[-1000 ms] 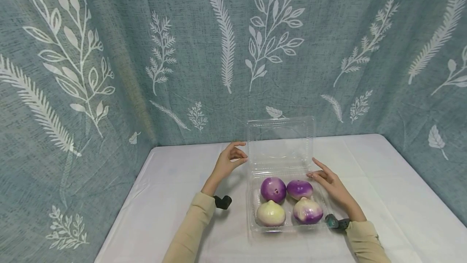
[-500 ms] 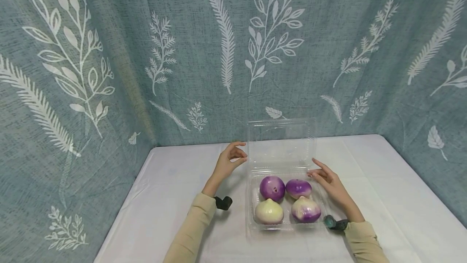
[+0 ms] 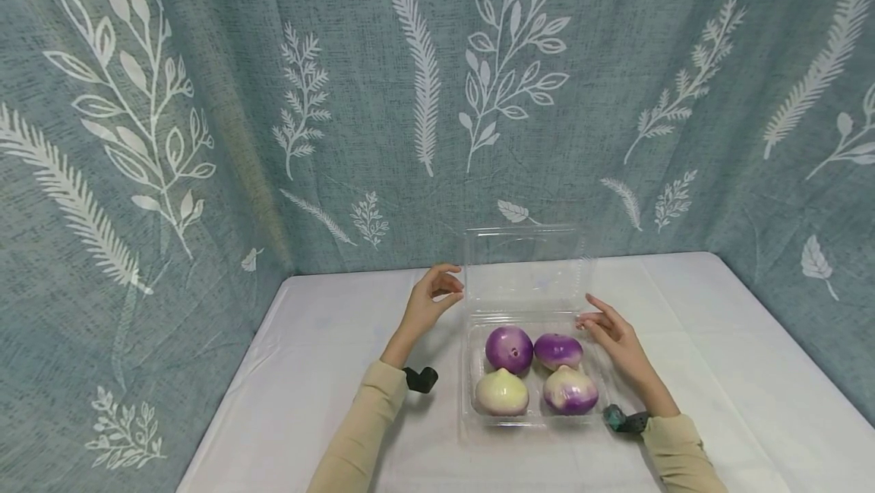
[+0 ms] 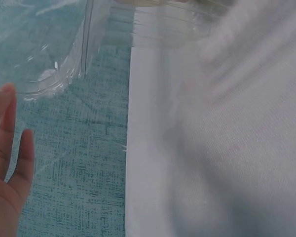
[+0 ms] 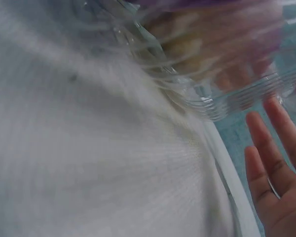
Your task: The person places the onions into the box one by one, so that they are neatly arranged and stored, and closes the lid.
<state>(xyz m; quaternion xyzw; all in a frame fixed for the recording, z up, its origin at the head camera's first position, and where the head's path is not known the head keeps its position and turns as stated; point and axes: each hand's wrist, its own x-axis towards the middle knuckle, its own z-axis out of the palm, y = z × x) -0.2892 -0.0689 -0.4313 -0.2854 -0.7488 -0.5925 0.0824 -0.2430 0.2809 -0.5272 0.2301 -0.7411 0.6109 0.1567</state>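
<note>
A clear plastic hinged container (image 3: 495, 423) stands on the table with its lid (image 3: 522, 273) raised at the back. Several purple-and-white turnips sit in its base, among them a purple one (image 3: 509, 350) at back left and a pale one (image 3: 502, 392) at front left. My left hand (image 3: 424, 307) pinches the lid's left edge; in the left wrist view its fingertips (image 4: 7, 89) meet at the clear rim. With thumb and fingertips my right hand (image 3: 618, 337) holds the back right corner near the hinge. In the right wrist view its thumb is hidden.
A white cloth (image 3: 294, 371) covers the table. Behind it and along both sides hangs a blue-green curtain (image 3: 355, 98) with white leaf prints. A dark wrist camera (image 3: 421, 380) sits at the left wrist, another (image 3: 623, 418) at the right.
The container and turnips have shifted slightly away and to the left, and the lid's top edge stands a little lower in the head view. Both hands have hardly moved.
</note>
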